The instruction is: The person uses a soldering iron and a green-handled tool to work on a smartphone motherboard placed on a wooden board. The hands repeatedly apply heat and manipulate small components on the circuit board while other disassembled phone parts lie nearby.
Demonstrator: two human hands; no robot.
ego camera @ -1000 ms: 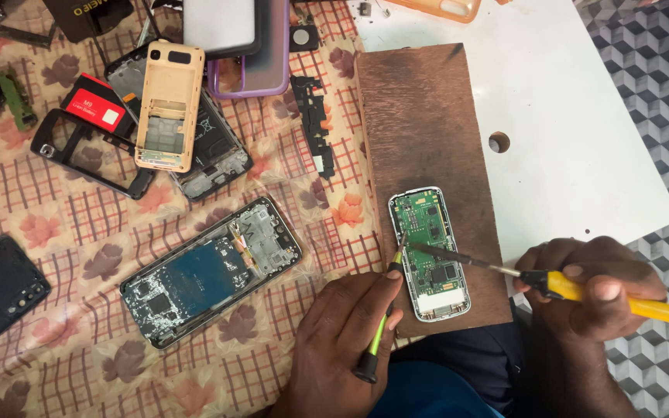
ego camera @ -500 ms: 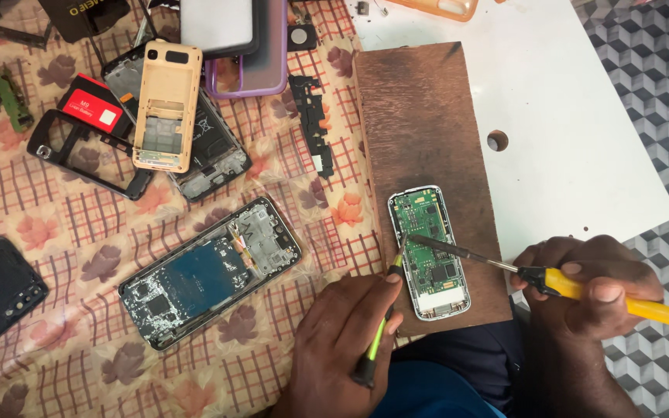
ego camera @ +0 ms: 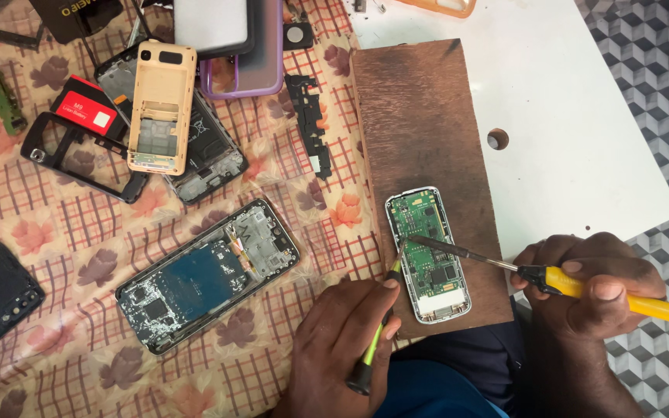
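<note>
Circuit board [ego camera: 427, 251], green and already bared in its pale frame, lies on the brown wooden board [ego camera: 420, 131] near the bench's front edge. Left hand [ego camera: 342, 340] fingers grip a green-handled tool [ego camera: 377, 340]; right hand [ego camera: 590, 282] fingers grip a yellow screwdriver [ego camera: 621, 298], both tips meeting on the upper left area. Board not yet lifted out.

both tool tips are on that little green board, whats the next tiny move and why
Probably a gentle pry upward with the yellow-handled tool in the right hand. Its tip meets the green-handled tool, held by the left hand, at the left edge of the green board, which sits in its frame on the wooden board.
</note>
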